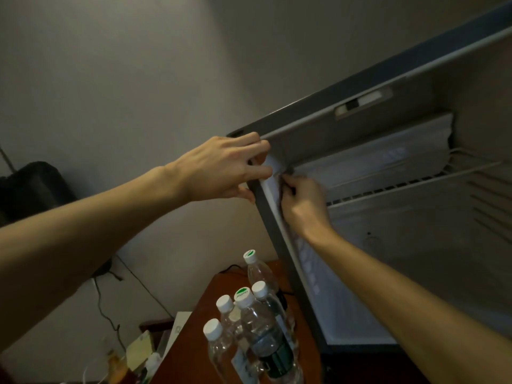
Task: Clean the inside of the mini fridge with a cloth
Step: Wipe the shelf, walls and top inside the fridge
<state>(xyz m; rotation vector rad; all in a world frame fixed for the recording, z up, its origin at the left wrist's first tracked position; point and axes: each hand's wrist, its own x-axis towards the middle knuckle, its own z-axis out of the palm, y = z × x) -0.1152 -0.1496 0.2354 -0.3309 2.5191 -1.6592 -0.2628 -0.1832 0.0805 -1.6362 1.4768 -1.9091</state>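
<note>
Here, right hand (300,202) wipes fridge (415,217) rim.

We count five clear bottles (250,328) with white caps, two with green on top, clustered below our two hands, plus one mini fridge (388,189) and one wire shelf (443,173).
</note>
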